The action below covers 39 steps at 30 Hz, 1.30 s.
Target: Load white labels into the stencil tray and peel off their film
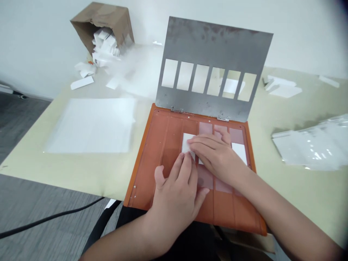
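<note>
An orange board (pixel 171 127) with shallow channels lies at the table's front edge, its hinged grey metal lid (pixel 217 47) standing raised. Six rectangular windows run in a row across the lid. On the board, a small white card (pixel 186 141) is touched by the fingertips of both hands. My left hand (pixel 178 181) lies palm down with fingers stretched, its tips at the card's lower edge. From the right, my right hand (pixel 214 152) reaches flat over the card and partly hides it. Another white card (pixel 239 152) and several translucent film strips (pixel 236 136) lie in the right channels.
A cardboard box (pixel 116 16) on its side spills white paper pieces (pixel 106 45) at the back left. White sheets (pixel 92 125) lie left of the board. Clear plastic packets (pixel 312 143) and a white card stack (pixel 282 86) are on the right. A black cable (pixel 51 218) runs below the table.
</note>
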{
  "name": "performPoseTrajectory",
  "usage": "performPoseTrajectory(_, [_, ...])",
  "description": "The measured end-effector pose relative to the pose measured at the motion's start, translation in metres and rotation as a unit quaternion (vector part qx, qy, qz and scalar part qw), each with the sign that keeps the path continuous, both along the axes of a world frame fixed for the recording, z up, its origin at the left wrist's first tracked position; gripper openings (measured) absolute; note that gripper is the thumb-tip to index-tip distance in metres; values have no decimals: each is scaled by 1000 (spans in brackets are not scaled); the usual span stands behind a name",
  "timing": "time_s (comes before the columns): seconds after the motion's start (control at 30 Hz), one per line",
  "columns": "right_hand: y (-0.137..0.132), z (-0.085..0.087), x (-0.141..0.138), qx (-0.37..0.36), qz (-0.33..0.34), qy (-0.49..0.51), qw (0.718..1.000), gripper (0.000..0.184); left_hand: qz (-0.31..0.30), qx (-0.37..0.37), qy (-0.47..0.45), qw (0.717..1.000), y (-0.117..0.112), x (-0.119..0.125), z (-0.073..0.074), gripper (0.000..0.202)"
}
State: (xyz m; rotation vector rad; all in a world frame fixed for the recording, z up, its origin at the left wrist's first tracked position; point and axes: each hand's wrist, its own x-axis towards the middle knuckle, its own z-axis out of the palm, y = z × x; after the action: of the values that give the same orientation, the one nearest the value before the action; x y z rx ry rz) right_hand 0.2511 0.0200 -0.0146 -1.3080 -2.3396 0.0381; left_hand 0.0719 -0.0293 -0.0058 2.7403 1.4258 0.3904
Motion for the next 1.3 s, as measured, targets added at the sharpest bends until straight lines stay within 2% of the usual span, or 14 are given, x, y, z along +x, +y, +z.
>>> performPoseTrajectory(0.83, [0, -1, 0, 23, 1, -33, 999, 20, -9, -7, 14, 1000, 1, -2, 2, 54])
performPoseTrajectory(1.3, [1, -2, 0, -8, -16, 5, 1000, 16, -20, -23, 24, 999, 1, -2, 3, 56])
